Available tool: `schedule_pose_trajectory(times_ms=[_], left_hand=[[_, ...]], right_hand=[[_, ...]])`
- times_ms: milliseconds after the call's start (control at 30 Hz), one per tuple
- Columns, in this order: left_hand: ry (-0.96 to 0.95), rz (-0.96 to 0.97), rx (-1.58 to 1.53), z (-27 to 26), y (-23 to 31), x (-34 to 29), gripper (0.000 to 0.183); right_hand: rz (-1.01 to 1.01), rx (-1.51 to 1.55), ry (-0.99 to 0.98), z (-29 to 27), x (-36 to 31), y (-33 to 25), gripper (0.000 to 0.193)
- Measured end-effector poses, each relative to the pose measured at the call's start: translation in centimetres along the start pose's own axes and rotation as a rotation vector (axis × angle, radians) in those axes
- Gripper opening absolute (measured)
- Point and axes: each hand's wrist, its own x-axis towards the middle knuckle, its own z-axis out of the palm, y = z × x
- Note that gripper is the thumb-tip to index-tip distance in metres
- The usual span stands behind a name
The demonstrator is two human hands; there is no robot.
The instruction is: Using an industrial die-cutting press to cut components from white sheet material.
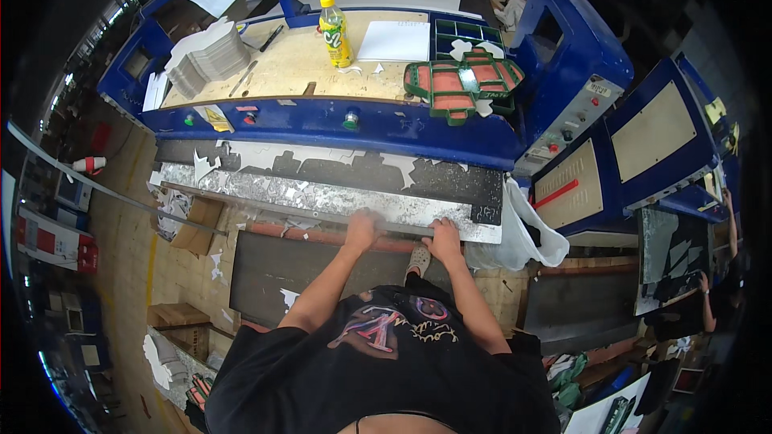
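Note:
A long, worn silver plate [346, 202] spotted with white flecks lies across the front of a blue press [314, 124]. Over the near edge of the plate lies my left hand [363, 229], its fingers smeared by motion. Farther right, my right hand [444, 239] has its fingers curled over the same edge, thumb held apart. Behind the plate, white sheet offcuts [338, 162] with cut-out outlines rest on a dark surface. A green-edged cutting die [462, 84] with red-pink padding stands at the right of the wooden bed [281, 64].
A yellow-green drink bottle [334, 32], a stack of cut sheets [205, 56] and white paper [394, 40] are on the bed. A white plastic bag [523, 233] hangs at the plate's right end. Scraps fill a cardboard box [201, 221] at left. Another person's hand [705, 283] shows at far right.

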Motion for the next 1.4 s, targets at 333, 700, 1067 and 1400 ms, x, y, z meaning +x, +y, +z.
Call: schedule_pose_trajectory(times_ms=[333,700,1067,1400], left_hand=[[-0.016,-0.051,0.094,0.9,-0.7,0.8,0.041],[-0.024,0.049,0.032,0.0,-1.2,0.0,0.038],[-0.044,-0.079,-0.192,-2.1,2.0,14.2,0.067],[-0.226,-0.165,0.022,6.1,4.1,24.6,0.131]], right_hand=[[0.091,-0.016,0.068,1.2,0.9,-0.2,0.039],[0.035,0.074,0.078,2.1,-0.1,0.3,0.035],[0.308,0.416,0.116,0.2,5.1,1.6,0.049],[0.368,0.033,-0.05,4.8,9.0,-2.6,0.107]])
